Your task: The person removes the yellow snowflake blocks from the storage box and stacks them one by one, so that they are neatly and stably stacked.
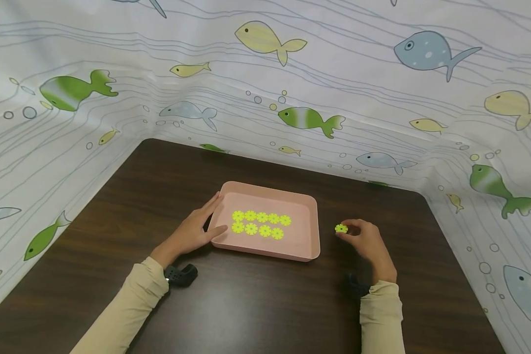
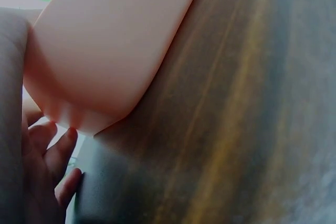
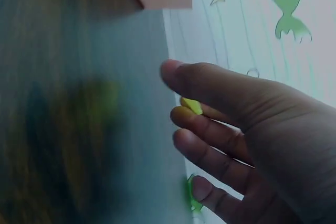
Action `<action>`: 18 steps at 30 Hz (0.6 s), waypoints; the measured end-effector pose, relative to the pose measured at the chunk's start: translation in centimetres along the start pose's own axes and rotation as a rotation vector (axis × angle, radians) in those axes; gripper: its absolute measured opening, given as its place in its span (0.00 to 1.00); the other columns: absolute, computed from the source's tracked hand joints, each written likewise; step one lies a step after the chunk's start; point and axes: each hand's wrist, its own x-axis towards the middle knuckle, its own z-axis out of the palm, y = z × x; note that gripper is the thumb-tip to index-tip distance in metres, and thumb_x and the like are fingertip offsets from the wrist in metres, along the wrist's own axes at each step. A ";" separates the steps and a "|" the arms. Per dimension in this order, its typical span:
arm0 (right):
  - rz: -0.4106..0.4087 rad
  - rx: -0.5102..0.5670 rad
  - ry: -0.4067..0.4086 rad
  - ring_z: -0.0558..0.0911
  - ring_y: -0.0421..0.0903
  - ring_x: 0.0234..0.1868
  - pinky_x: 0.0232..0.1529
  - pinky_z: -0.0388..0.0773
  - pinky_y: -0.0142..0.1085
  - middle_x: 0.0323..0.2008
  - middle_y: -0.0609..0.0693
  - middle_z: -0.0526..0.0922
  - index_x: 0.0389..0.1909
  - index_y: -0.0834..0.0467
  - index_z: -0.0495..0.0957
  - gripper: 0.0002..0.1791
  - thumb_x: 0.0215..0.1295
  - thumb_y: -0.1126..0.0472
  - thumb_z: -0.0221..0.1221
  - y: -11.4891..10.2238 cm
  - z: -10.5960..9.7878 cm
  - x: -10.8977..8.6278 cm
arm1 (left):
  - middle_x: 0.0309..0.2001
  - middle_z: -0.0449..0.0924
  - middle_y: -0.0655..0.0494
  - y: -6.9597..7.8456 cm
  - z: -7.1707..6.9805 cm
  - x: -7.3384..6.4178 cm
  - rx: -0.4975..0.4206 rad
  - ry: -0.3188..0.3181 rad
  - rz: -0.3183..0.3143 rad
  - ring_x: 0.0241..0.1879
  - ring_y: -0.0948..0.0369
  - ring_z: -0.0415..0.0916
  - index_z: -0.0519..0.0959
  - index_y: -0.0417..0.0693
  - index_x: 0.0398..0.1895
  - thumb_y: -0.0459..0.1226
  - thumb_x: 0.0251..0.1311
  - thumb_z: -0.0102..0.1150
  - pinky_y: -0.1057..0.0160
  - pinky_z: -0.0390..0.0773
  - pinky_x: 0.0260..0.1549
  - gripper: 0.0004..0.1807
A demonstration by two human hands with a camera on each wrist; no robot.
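A shallow pink tray (image 1: pixel 303 246) lies on the table. In it, several yellow-green notched discs (image 1: pixel 262 217) lie flat in two rows; the front row ends a little shorter on the right. My left hand (image 1: pixel 189 232) holds the tray's left side, its thumb over the rim and the fingers along the outer wall. To the right of the tray, my right hand (image 1: pixel 368 241) pinches one more such notched disc (image 1: pixel 341 228) between thumb and fingers. In the right wrist view the thumb and fingers mostly hide that disc (image 3: pixel 193 106).
The dark wood table (image 1: pixel 239 305) has a rounded back corner on each side. A white curtain (image 1: pixel 363 88) printed with fish stands around its back and sides. Each wrist wears a dark band (image 1: pixel 181 275).
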 end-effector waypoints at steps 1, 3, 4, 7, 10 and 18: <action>0.011 0.007 -0.016 0.78 0.50 0.36 0.37 0.75 0.41 0.35 0.56 0.83 0.52 0.68 0.84 0.19 0.64 0.61 0.71 0.3 0.0 0.0 | 0.84 0.41 0.49 0.0 0.0 0.0 -0.001 0.002 0.005 0.77 0.36 0.52 0.49 0.49 0.85 0.51 0.72 0.58 0.24 0.50 0.68 0.46; 0.034 0.018 -0.049 0.78 0.49 0.36 0.37 0.75 0.40 0.35 0.56 0.82 0.52 0.68 0.83 0.20 0.64 0.60 0.71 0.8 0.1 -0.1 | 0.84 0.42 0.48 -0.1 0.1 0.0 -0.003 0.007 0.012 0.77 0.35 0.52 0.49 0.48 0.85 0.51 0.72 0.58 0.24 0.50 0.68 0.45; 0.043 0.026 -0.064 0.78 0.49 0.35 0.37 0.75 0.40 0.36 0.56 0.82 0.52 0.68 0.83 0.20 0.64 0.60 0.71 1.0 0.2 0.0 | 0.84 0.42 0.48 -0.1 0.1 0.1 -0.001 0.008 0.013 0.77 0.36 0.52 0.49 0.48 0.85 0.51 0.72 0.58 0.24 0.50 0.68 0.45; 0.071 0.048 -0.106 0.78 0.49 0.35 0.36 0.75 0.40 0.39 0.58 0.83 0.53 0.68 0.83 0.21 0.64 0.59 0.72 1.4 0.3 0.0 | 0.84 0.42 0.48 -0.2 0.1 0.1 -0.001 0.005 0.008 0.77 0.36 0.52 0.49 0.48 0.85 0.51 0.72 0.58 0.24 0.50 0.68 0.45; 0.099 0.069 -0.137 0.78 0.49 0.36 0.36 0.76 0.40 0.43 0.60 0.82 0.53 0.68 0.83 0.22 0.64 0.59 0.72 1.7 0.3 -0.1 | 0.84 0.42 0.48 -0.3 0.2 0.2 -0.002 -0.001 0.002 0.78 0.37 0.51 0.49 0.48 0.85 0.51 0.72 0.58 0.25 0.49 0.68 0.45; 0.156 0.106 -0.167 0.79 0.53 0.41 0.38 0.75 0.42 0.50 0.64 0.82 0.56 0.67 0.83 0.22 0.65 0.60 0.71 1.9 -0.1 -0.3 | 0.84 0.42 0.49 -0.1 0.2 0.2 -0.006 -0.003 -0.001 0.78 0.37 0.52 0.48 0.51 0.85 0.50 0.71 0.59 0.25 0.49 0.68 0.46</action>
